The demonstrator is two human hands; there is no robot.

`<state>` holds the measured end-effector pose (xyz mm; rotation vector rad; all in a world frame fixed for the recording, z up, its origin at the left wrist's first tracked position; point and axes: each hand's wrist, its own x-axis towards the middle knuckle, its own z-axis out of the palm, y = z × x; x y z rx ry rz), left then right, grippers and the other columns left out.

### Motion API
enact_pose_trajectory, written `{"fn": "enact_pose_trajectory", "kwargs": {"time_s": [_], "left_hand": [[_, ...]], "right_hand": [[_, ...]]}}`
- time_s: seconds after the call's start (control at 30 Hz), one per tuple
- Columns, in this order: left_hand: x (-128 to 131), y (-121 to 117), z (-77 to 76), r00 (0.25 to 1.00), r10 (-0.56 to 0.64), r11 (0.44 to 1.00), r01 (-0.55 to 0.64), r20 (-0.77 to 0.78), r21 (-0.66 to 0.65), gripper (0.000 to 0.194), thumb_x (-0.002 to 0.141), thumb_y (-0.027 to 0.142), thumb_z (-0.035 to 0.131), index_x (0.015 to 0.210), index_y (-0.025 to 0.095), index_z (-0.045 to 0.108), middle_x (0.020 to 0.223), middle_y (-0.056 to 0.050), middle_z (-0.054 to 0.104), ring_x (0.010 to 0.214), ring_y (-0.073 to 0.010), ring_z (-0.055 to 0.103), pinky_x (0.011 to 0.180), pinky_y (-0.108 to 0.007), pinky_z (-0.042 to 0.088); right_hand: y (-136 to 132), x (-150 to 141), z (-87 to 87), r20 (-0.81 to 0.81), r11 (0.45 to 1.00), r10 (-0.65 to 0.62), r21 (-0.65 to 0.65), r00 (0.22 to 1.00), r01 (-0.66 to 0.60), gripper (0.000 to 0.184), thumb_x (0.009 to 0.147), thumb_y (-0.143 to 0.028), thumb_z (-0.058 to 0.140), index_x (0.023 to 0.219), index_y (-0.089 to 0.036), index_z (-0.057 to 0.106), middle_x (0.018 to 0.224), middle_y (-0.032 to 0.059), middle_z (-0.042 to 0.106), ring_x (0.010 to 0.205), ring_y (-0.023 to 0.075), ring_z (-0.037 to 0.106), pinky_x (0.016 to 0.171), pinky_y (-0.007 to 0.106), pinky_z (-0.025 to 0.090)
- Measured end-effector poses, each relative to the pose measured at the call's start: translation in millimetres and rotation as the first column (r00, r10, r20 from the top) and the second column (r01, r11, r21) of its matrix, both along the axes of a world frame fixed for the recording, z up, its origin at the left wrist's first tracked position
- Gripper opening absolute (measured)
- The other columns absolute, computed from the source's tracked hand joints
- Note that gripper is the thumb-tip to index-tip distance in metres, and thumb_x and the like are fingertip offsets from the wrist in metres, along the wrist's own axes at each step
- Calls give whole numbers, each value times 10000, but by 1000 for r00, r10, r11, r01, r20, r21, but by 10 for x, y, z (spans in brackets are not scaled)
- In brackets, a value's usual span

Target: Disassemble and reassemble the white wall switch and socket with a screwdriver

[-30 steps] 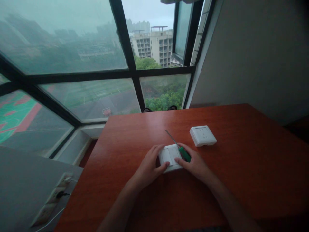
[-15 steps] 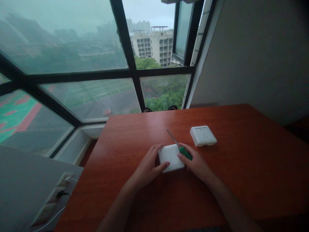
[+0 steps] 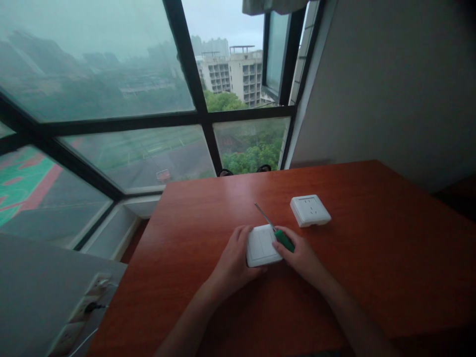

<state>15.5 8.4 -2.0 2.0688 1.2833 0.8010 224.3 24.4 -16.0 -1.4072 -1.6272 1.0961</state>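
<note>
A white wall switch (image 3: 260, 247) with wide rocker panels is between my hands, just over the near middle of the table. My left hand (image 3: 236, 258) grips its left side, fingers at the far edge and thumb along the near edge. My right hand (image 3: 297, 253) is closed around the green handle of a screwdriver (image 3: 284, 240), whose metal shaft points away and to the left. The right thumb also rests at the switch's right edge. Beyond my right hand lies a white wall socket (image 3: 310, 210), face up on the table.
The reddish-brown wooden table (image 3: 372, 248) reaches to a dark-framed window (image 3: 148, 121). A grey wall (image 3: 379, 84) stands at the right. Low on the left wall are power outlets (image 3: 84, 307) with a black plug (image 3: 94, 307) and white cable.
My left thumb has slid from the top face of the switch down to its near edge. The screwdriver stays in my right hand. The whole view has shifted slightly.
</note>
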Motion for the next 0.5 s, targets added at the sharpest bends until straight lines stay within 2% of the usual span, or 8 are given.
{"fn": "enact_pose_trajectory", "kwargs": {"time_s": [0.13,0.2,0.3,0.4,0.5], "left_hand": [[-18,23,-8,999,49,999,-49,-4,11,890,624,171,774,1390,210,321,1366,-132,392,1254,-300,429,1070,-452,379],[-25,73,-3,997,71,997,-71,-17,4,868,639,166,761,1389,214,327,1350,-126,397,1238,-297,444,1060,-449,390],[0,210,18,998,53,999,-53,-47,-8,860,640,168,762,1384,223,334,1317,-117,421,1205,-300,470,1046,-463,398],[115,397,30,998,33,999,-34,-56,-2,860,629,195,784,1371,214,351,1329,-127,420,1207,-317,468,1048,-477,387],[316,582,12,998,43,999,-43,-40,-2,864,634,210,791,1372,200,341,1329,-136,426,1220,-328,460,1045,-478,382]], "right_hand": [[-25,16,37,-9,1000,-10,-10,1000,10,381,832,-401,590,1139,-178,632,1063,84,705,950,239,650,825,354,501],[-61,52,54,-9,999,-21,-31,1000,21,376,857,-437,560,1117,-176,637,916,64,709,790,211,659,688,317,513],[-141,158,70,-9,997,-50,-64,999,49,425,900,-502,481,1131,-173,619,700,10,637,555,158,586,505,270,455],[-229,318,73,0,993,-86,-76,996,85,450,937,-529,388,1123,-175,596,639,-19,574,494,138,542,466,257,426],[-303,508,63,56,989,-125,-70,991,129,433,937,-541,380,1053,-186,597,636,-18,572,497,143,548,475,264,430]]}}
